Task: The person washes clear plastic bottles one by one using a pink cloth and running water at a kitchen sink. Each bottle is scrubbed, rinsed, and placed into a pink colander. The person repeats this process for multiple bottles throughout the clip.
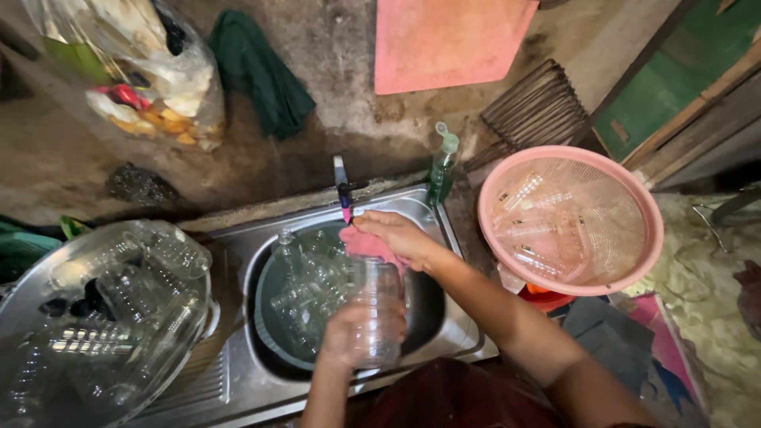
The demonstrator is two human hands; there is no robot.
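The left hand [353, 337] gripped a clear plastic jar [376, 309] over the sink's [238, 380] six-o'clock rim. At twelve o'clock, the right hand [396, 234] clutched a pink cloth [366, 244] beneath the tap [343, 189], the pink basket [571, 218] crowding three o'clock.

Rough, stained concrete wall [333, 47] behind a steel sink [238, 380], dimly lit.

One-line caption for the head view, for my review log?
Left hand holds a clear plastic jar over a jar-filled basin in a steel sink; right hand grips a pink cloth.
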